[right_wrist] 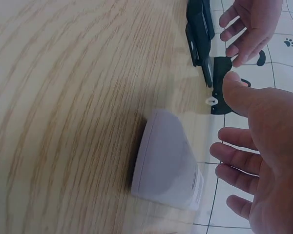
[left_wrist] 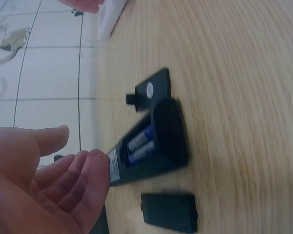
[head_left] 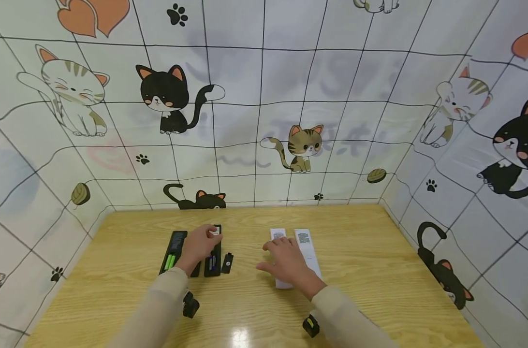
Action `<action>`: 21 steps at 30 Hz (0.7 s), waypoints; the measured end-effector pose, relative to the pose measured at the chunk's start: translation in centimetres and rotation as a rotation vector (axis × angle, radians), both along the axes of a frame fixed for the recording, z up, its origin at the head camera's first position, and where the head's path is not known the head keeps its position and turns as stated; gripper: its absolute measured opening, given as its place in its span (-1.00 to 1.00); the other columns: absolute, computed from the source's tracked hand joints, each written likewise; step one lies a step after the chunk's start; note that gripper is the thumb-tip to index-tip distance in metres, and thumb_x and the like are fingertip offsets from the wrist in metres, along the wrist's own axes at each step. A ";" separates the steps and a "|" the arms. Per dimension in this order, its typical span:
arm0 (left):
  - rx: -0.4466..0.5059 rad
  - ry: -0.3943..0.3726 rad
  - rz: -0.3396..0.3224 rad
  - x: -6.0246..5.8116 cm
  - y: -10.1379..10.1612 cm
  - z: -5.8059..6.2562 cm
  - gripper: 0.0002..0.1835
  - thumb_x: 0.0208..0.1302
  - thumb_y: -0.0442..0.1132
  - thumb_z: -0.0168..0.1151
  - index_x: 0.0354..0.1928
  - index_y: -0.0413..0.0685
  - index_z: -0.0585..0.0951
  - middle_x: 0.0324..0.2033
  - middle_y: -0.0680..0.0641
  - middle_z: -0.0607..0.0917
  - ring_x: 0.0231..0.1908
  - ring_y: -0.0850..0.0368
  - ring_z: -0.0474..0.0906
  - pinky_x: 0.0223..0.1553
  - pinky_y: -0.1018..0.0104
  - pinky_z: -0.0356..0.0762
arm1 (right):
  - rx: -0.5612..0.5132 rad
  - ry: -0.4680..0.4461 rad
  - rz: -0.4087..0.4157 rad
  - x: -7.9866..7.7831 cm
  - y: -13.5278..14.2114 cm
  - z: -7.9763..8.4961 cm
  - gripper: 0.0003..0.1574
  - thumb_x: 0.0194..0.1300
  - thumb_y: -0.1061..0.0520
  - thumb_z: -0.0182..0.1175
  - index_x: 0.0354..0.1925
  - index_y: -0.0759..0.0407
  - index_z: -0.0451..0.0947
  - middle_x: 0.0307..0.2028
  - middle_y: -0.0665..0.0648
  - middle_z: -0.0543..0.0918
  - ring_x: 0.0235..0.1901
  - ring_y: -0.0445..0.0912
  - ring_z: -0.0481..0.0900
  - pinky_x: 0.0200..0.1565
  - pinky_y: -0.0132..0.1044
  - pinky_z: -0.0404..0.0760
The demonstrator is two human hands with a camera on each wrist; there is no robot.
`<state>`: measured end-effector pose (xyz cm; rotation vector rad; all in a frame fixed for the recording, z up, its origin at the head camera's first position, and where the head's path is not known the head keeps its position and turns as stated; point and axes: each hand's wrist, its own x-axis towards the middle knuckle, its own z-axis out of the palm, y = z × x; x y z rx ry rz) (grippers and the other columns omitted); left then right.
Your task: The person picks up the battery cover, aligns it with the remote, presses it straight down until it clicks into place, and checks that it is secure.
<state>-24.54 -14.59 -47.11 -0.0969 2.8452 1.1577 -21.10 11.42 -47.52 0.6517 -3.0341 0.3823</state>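
Above the black remotes hovers my left hand, fingers loosely bent with nothing between them. One black remote lies back up, its compartment holding blue batteries. Beside it sits a black battery cover; on its other side is a second black cover. Farther left, another black remote shows green batteries and is partly hidden by the left hand. My right hand is held with spread, relaxed fingers over a white remote. Another white remote lies to its right.
The remotes lie on a wooden table. A cloth printed with cats and grid lines hangs behind and at both sides. Small black devices are at the wrists.
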 end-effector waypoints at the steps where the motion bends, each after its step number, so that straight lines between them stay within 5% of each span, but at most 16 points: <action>1: -0.002 -0.006 0.004 0.0 -0.3 0.0 -0.53 0.36 -0.02 0.19 0.20 -0.11 0.54 -0.03 -0.17 0.68 -0.48 0.14 0.63 -0.43 0.26 0.57 | 0.008 0.000 0.001 0.0 -0.2 -0.1 -0.35 0.19 -0.37 0.24 0.08 -0.01 0.56 0.05 0.05 0.62 0.14 0.07 0.48 0.22 0.09 0.32; 21: -0.019 -0.005 0.023 0.6 -2.6 -0.4 -0.54 0.34 -0.08 0.22 0.17 -0.18 0.54 -0.15 -0.17 0.72 -0.40 0.14 0.63 -0.28 0.17 0.56 | 0.094 0.008 0.071 -0.5 -4.6 -0.9 -0.36 0.19 -0.42 0.20 0.07 -0.09 0.55 0.04 0.00 0.58 0.09 0.00 0.48 0.14 0.01 0.36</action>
